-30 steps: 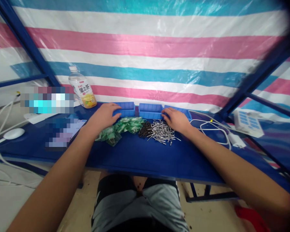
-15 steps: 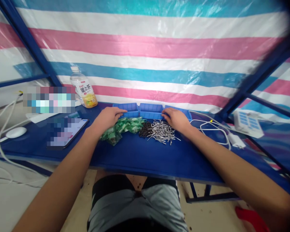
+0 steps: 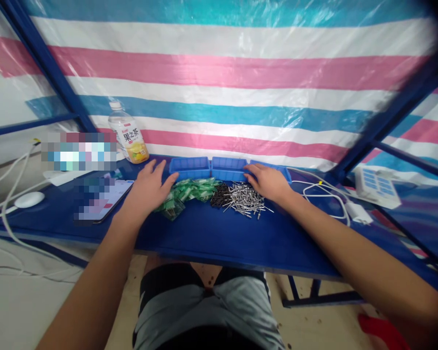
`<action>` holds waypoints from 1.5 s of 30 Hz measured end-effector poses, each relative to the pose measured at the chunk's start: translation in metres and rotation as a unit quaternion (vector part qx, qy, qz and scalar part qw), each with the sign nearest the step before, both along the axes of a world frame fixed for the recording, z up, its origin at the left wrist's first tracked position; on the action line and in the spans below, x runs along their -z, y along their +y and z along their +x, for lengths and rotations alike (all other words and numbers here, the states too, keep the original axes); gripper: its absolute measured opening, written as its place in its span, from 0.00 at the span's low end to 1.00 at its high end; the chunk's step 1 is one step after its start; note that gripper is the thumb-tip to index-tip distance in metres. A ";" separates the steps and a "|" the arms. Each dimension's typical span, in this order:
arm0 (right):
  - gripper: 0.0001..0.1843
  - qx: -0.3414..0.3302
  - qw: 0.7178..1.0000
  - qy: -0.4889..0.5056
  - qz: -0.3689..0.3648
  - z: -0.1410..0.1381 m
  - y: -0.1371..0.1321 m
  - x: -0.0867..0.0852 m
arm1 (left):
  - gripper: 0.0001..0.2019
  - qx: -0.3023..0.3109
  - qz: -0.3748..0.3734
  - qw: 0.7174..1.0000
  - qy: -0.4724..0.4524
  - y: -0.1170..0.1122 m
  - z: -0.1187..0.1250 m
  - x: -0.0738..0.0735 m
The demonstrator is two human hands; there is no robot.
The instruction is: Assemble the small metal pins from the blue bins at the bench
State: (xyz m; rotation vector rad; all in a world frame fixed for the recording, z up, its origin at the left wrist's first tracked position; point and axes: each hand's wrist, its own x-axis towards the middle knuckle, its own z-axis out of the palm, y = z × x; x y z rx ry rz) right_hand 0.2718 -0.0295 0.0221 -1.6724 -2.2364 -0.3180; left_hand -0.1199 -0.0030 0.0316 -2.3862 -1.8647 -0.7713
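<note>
Head view: left hand (image 3: 148, 187), spread and empty, lies at 9 o'clock of the green packets (image 3: 195, 189). Right hand (image 3: 268, 182), loosely open, rests at the silver screws' (image 3: 243, 200) 2 o'clock. Neither grips anything, and a pickup calls for pinching.

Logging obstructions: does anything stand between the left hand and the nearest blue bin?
Nothing visible. The open left hand is at the left end of the blue bin; the green packets lie in front of it.
</note>
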 end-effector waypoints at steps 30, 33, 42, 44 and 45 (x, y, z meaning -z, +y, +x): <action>0.25 -0.243 0.968 -0.053 -0.036 -0.023 -0.022 -0.023 | 0.36 0.186 0.074 0.980 -0.017 -0.057 0.082 -0.010; 0.26 -0.276 0.960 -0.046 -0.028 -0.028 -0.024 -0.018 | 0.26 0.272 0.105 0.954 -0.064 -0.034 0.109 -0.030; 0.20 -0.358 0.933 -0.029 0.028 -0.055 -0.025 -0.001 | 0.14 0.293 0.196 0.934 -0.061 0.026 0.150 -0.034; 0.17 -0.349 0.936 -0.036 0.028 -0.060 -0.026 0.003 | 0.15 0.291 0.196 0.936 -0.031 0.025 0.146 -0.025; 0.16 -0.341 0.939 -0.036 0.029 -0.062 -0.026 0.005 | 0.15 0.290 0.194 0.937 -0.022 0.024 0.143 -0.021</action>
